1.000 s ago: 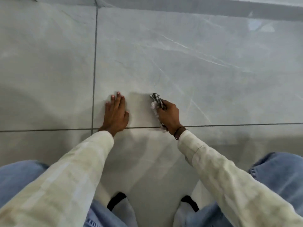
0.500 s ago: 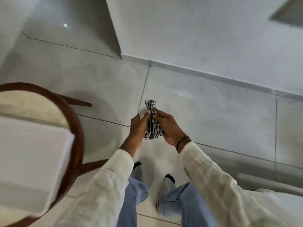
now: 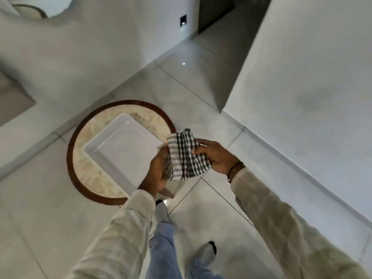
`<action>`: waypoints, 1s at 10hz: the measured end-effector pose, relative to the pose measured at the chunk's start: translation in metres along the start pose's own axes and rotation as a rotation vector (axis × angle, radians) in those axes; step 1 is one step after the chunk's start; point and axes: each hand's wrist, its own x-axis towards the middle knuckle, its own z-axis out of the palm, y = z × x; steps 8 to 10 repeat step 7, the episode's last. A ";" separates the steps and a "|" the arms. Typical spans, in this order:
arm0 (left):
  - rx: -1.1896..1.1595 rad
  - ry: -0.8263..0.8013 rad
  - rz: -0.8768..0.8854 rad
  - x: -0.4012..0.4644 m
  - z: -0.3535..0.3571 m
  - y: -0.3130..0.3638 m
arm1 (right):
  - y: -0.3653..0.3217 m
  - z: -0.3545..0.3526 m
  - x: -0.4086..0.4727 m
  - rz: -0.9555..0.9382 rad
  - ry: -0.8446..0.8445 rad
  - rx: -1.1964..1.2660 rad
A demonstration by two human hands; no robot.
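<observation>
Cloth (image 3: 186, 155) (checked, dark and pale) sits between your hands above the tiled floor (image 3: 211, 222): your left hand (image 3: 160, 170) curls around its left edge, your right hand (image 3: 216, 156) grips the right side, thumb on top. Just left stands a round table (image 3: 84, 174) bearing a white square tray (image 3: 120, 150).

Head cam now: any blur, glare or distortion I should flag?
Head view: motion blur smears the left hand and the table rim; the cloth is sharp enough to read its checks; one small glare dot on the floor under a wall light; the wide lens stretches the sleeves near the bottom edge.
</observation>
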 end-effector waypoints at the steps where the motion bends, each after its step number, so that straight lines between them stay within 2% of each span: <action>1: -0.081 0.091 0.082 0.008 -0.062 0.017 | 0.000 0.059 0.047 0.056 -0.043 -0.244; 2: 0.132 0.504 0.168 0.032 -0.123 0.023 | 0.019 0.103 0.106 0.066 0.022 -0.466; 3: 0.256 0.699 0.090 0.065 -0.173 0.024 | 0.053 0.137 0.167 0.030 0.114 -0.664; 4: 0.372 0.776 0.017 0.097 -0.211 0.014 | 0.086 0.156 0.215 -0.013 0.139 -0.846; 5: 0.560 0.775 -0.031 0.119 -0.235 0.005 | 0.109 0.164 0.248 -0.048 0.131 -1.012; 6: 0.728 0.700 -0.041 0.134 -0.247 0.002 | 0.117 0.164 0.264 -0.093 0.147 -1.091; 7: 0.955 0.702 0.023 0.130 -0.245 0.006 | 0.112 0.158 0.261 -0.196 0.190 -1.144; 10: 0.955 0.702 0.023 0.130 -0.245 0.006 | 0.112 0.158 0.261 -0.196 0.190 -1.144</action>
